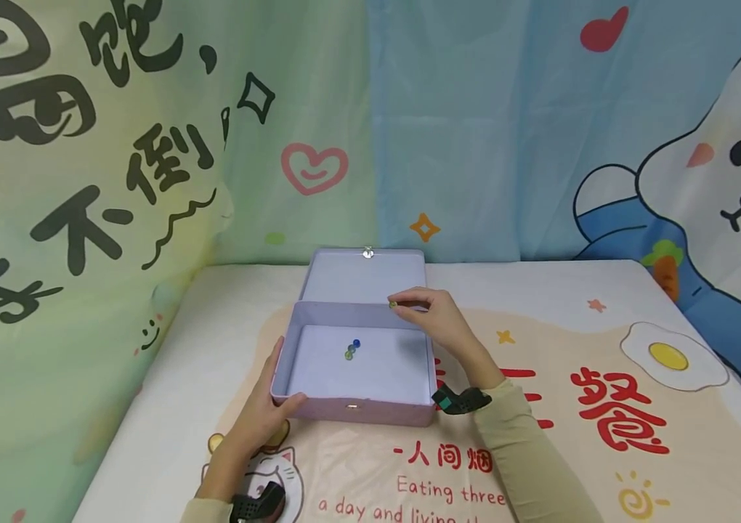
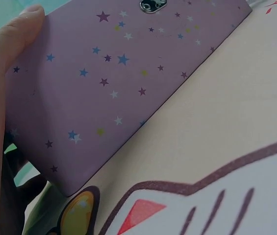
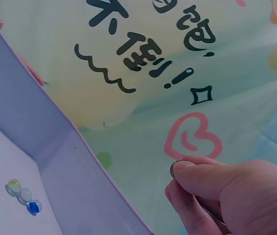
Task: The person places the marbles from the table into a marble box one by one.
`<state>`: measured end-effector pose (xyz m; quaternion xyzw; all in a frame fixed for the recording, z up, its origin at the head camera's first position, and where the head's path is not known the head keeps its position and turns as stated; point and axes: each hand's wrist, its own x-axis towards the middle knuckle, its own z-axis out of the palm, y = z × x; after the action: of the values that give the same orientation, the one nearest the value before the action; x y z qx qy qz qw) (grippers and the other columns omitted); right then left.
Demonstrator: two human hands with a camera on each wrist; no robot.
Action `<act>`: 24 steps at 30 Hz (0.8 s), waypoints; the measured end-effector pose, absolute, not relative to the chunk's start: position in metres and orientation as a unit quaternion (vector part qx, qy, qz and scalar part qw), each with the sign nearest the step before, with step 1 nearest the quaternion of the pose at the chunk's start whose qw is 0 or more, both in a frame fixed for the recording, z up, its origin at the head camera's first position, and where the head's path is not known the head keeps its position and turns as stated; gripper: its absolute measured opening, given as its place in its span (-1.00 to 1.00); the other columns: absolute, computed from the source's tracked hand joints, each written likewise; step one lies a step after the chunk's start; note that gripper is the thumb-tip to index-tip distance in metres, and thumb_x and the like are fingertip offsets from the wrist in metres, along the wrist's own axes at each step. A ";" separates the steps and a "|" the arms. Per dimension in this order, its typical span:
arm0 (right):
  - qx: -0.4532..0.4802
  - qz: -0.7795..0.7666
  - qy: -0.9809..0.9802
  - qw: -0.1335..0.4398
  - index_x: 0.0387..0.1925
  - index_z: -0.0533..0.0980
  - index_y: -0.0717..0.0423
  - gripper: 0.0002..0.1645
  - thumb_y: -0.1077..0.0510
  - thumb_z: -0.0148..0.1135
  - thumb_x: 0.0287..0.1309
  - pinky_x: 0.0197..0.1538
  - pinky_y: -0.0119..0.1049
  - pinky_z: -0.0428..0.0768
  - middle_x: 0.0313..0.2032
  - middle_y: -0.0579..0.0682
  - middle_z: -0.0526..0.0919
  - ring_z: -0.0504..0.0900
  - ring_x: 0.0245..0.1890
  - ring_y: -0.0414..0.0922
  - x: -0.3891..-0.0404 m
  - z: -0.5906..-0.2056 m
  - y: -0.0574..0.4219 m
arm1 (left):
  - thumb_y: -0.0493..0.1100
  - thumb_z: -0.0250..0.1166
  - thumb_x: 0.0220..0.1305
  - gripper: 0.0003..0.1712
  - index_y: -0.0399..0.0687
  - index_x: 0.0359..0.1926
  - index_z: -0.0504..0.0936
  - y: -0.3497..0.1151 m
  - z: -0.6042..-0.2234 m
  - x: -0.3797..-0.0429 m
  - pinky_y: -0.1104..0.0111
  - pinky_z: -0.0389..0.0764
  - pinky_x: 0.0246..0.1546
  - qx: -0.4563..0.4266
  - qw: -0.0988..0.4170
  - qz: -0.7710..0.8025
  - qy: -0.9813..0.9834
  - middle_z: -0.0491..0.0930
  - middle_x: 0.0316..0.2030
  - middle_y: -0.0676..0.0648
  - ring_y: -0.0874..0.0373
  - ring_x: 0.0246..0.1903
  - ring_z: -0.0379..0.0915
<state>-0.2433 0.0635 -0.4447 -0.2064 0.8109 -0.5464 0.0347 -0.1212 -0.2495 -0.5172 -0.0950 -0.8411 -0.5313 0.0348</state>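
Note:
A lilac tin box (image 1: 364, 412) stands on the table with its hinged lid (image 1: 364, 276) laid back; stars dot its outside in the left wrist view. My left hand (image 1: 269, 407) grips the box at its near left corner, thumb over the front rim and fingers along the side wall. Over the far right part of the box, my right hand (image 1: 439, 314) pinches a small greenish marble (image 1: 393, 305) between thumb and fingertips. Inside on the floor lie three glass marbles in a short row: a blue one (image 3: 34, 207), a clear one (image 3: 24, 196) and a yellowish one (image 3: 13, 186).
A printed tablecloth (image 1: 540, 465) with red lettering, a fried egg and a cat covers the table. Behind it hangs a printed curtain (image 1: 449, 131) close to the table's back edge. Black wrist devices (image 1: 462, 399) are strapped on both arms.

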 end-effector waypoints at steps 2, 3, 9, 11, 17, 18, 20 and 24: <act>-0.215 -0.537 0.815 0.030 -0.05 0.63 0.14 -0.63 0.04 0.29 0.16 0.10 -0.12 0.57 -0.07 -0.01 0.69 0.61 -0.02 -0.10 -0.244 -0.444 0.063 | -0.13 0.34 0.05 0.18 0.41 0.49 -0.26 -0.249 -0.518 -0.122 -0.24 0.01 0.31 -0.093 0.033 -0.532 -0.841 -0.14 0.50 -0.11 -0.22 0.43 -0.10; -0.219 -0.532 0.818 0.028 -0.05 0.63 0.14 -0.64 0.05 0.29 0.16 0.10 -0.12 0.57 -0.08 -0.02 0.69 0.61 -0.03 -0.10 -0.244 -0.444 0.063 | -0.11 0.34 0.06 0.18 0.46 0.48 -0.27 -0.248 -0.518 -0.122 -0.24 0.00 0.31 -0.092 0.031 -0.531 -0.842 -0.15 0.50 -0.10 -0.22 0.43 -0.11; -0.225 -0.520 0.823 0.034 -0.06 0.64 0.10 -0.68 0.08 0.28 0.17 0.08 -0.16 0.59 -0.09 -0.04 0.69 0.62 -0.04 -0.12 -0.247 -0.445 0.062 | -0.06 0.36 0.06 0.17 0.47 0.47 -0.26 -0.248 -0.519 -0.122 -0.24 0.00 0.31 -0.095 0.028 -0.533 -0.840 -0.16 0.50 -0.10 -0.23 0.44 -0.13; -0.229 -0.520 0.822 0.040 -0.06 0.64 0.12 -0.69 0.09 0.28 0.17 0.06 -0.18 0.60 -0.09 -0.03 0.69 0.63 -0.05 -0.11 -0.248 -0.444 0.059 | -0.06 0.36 0.06 0.17 0.42 0.48 -0.26 -0.249 -0.519 -0.121 -0.25 0.00 0.30 -0.097 0.031 -0.534 -0.840 -0.16 0.50 -0.11 -0.24 0.43 -0.13; -0.249 -0.491 0.833 0.054 -0.07 0.64 0.13 -0.69 0.11 0.28 0.17 -0.03 -0.25 0.63 -0.15 -0.07 0.70 0.65 -0.12 -0.17 -0.256 -0.441 0.049 | -0.06 0.36 0.06 0.17 0.23 0.51 -0.25 -0.251 -0.519 -0.122 -0.27 0.02 0.29 -0.105 0.037 -0.535 -0.837 -0.15 0.50 -0.14 -0.26 0.42 -0.10; -0.256 -0.482 0.836 0.056 -0.07 0.64 0.13 -0.69 0.11 0.28 0.17 -0.04 -0.26 0.63 -0.15 -0.07 0.71 0.65 -0.13 -0.17 -0.257 -0.441 0.047 | -0.06 0.36 0.06 0.17 0.23 0.51 -0.24 -0.251 -0.519 -0.122 -0.27 0.02 0.29 -0.106 0.036 -0.536 -0.837 -0.15 0.50 -0.13 -0.24 0.42 -0.10; -0.271 -0.467 0.839 0.063 -0.08 0.65 0.13 -0.70 0.11 0.28 0.16 -0.04 -0.25 0.62 -0.16 -0.07 0.71 0.65 -0.15 -0.17 -0.260 -0.440 0.043 | -0.04 0.36 0.06 0.17 0.19 0.51 -0.25 -0.252 -0.519 -0.123 -0.26 0.03 0.29 -0.107 0.036 -0.535 -0.838 -0.15 0.50 -0.12 -0.24 0.42 -0.09; -0.303 -0.445 0.839 0.075 -0.10 0.66 0.15 -0.72 0.15 0.29 0.15 -0.03 -0.22 0.62 -0.16 -0.03 0.72 0.65 -0.15 -0.15 -0.264 -0.442 0.035 | -0.04 0.36 0.07 0.18 0.17 0.51 -0.26 -0.252 -0.519 -0.123 -0.24 0.01 0.31 -0.105 0.030 -0.535 -0.838 -0.16 0.50 -0.11 -0.22 0.43 -0.11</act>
<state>-0.2640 0.0349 -0.4416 -0.3035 0.8394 -0.4446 0.0748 -0.1232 -0.2519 -0.5186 -0.1048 -0.8377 -0.5351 0.0301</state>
